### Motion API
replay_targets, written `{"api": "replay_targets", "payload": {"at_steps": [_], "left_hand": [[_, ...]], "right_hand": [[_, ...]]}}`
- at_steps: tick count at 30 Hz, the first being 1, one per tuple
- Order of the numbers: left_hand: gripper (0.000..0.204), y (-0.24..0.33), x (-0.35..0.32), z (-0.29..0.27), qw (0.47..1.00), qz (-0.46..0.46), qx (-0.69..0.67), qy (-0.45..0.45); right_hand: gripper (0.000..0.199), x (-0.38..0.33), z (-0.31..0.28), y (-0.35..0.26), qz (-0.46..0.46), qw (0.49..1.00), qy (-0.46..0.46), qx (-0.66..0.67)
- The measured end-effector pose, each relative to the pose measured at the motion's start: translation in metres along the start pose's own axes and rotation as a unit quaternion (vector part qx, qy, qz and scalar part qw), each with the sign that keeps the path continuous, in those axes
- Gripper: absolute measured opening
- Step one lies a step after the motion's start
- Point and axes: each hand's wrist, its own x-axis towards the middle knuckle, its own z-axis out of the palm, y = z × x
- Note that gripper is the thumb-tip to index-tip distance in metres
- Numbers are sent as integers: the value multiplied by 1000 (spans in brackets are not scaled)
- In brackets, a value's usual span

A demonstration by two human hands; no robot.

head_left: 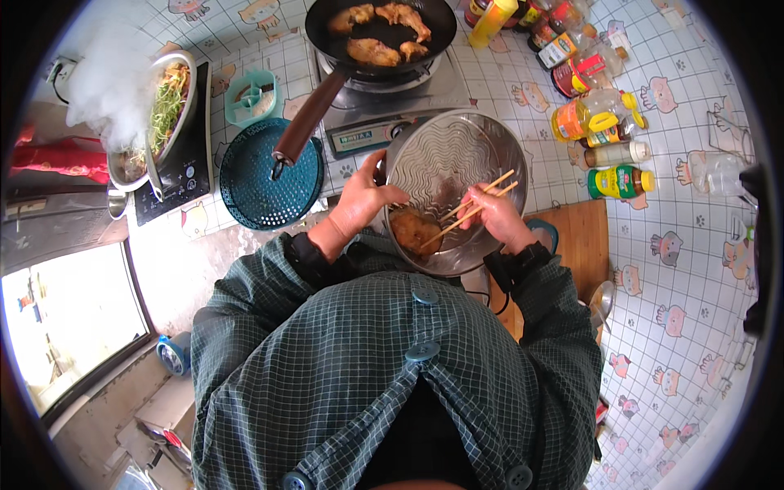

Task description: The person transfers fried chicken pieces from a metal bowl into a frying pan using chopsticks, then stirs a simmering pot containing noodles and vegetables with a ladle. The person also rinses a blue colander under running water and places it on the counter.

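Held tilted in front of me is a wide metal bowl (500, 147); my left hand (355, 204) grips its left rim, thumb on the inside. Two wooden chopsticks (447, 230) are in my right hand (494, 216), which reaches over the bowl. Their tips touch golden-brown, wet-looking meat (411, 227) gathered at the bowl's lower left. Whether that is one piece or more I cannot tell. Beyond the bowl, a black frying pan (445, 31) sits on a gas stove (359, 94) with several browned meat pieces (373, 51) in it. Its brown handle (312, 114) points toward me.
Left of the bowl lie a teal colander (245, 188) and a divided seasoning box (231, 110). Farther left, a dish of shredded vegetables (169, 102) steams on a black cooktop (184, 192). Several bottles (580, 114) line the right side; a wooden board (580, 245) is near my right forearm.
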Motion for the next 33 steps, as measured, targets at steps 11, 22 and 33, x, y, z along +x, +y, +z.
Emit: {"api": "replay_targets", "payload": {"at_steps": [11,22,33], "left_hand": [[87,-5,-2,-20,993,-73,-79,50],[74,-21,-10,-41,979,-67,-183,54],[81,-34,-16,-47,974,-68,-208,53]], "right_hand": [[33,7,-6,-13,24,986,65,149],[33,124,-6,-209,-212,975,13,60],[32,277,44,-257,-162,973,53,-154]]}}
